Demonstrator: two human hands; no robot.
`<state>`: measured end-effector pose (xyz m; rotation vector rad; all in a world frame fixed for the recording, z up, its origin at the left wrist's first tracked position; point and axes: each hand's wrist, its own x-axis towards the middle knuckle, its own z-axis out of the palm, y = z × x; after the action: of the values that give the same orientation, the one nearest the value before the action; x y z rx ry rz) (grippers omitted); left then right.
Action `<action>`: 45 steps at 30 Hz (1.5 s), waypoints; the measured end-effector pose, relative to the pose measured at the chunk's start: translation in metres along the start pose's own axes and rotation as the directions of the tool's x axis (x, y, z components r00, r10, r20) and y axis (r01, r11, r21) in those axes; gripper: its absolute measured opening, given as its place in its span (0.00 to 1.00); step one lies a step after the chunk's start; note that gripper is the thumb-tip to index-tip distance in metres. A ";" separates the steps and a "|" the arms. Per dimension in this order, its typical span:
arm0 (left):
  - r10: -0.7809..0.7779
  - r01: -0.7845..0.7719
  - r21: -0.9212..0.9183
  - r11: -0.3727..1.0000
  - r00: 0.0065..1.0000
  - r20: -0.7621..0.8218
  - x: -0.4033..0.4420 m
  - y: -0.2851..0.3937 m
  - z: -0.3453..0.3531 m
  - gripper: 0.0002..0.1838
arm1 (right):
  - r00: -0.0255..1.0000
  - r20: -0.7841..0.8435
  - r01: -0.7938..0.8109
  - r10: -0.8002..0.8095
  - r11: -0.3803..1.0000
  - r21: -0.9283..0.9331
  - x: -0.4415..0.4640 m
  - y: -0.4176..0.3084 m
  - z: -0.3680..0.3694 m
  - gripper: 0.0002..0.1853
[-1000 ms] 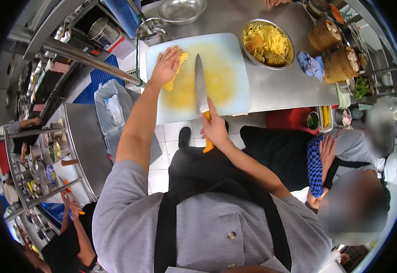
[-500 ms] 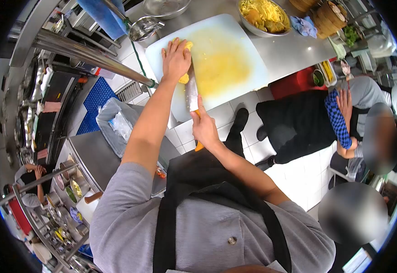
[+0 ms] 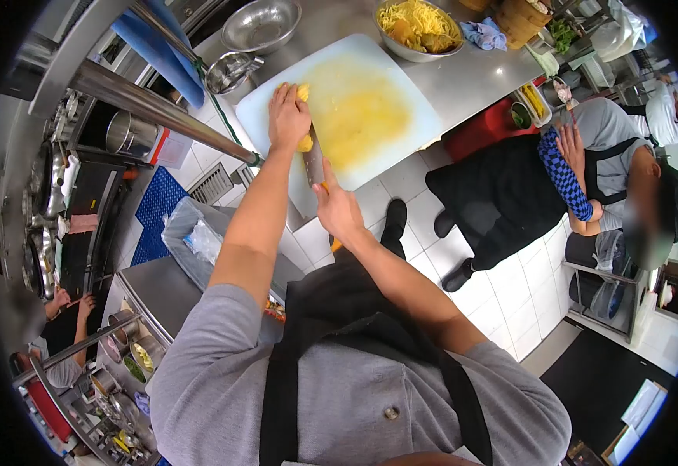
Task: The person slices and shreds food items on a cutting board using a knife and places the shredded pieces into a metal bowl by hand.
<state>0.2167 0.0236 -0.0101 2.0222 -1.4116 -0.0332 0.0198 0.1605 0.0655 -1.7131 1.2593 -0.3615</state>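
Note:
My left hand [image 3: 289,116] presses down on a folded yellow egg sheet [image 3: 305,144], which it mostly covers, near the left side of the white cutting board [image 3: 424,116]. In my right hand [image 3: 340,211] is a kitchen knife [image 3: 315,165] with an orange handle, my forefinger stretched along it towards the blade. The blade lies alongside the egg sheet, close to my left fingers. A wide yellow wet stain covers the middle of the board. Beyond the board, a metal bowl [image 3: 419,56] holds a heap of yellow shreds.
A metal colander [image 3: 261,27] and a small steel pot [image 3: 230,74] stand behind the board. A steel pole [image 3: 176,116] runs close to my left arm. To the right stands a person [image 3: 502,194] with folded arms. A grey bin [image 3: 179,229] is at lower left.
The view has shifted, so the board appears further left and lower. Both hands keep their places on the egg sheet and knife. At far left, another person's hands have moved apart.

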 end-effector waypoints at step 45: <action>0.365 -0.321 -0.195 0.927 0.892 0.266 -0.033 0.088 0.024 0.30 | 0.942 -0.287 -0.037 0.175 0.903 0.429 -0.031 0.032 0.046 0.36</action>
<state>0.1210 0.0219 0.0060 1.6702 -1.8838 -0.2911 0.0194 0.2099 0.0250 -1.2423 1.3806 -0.8095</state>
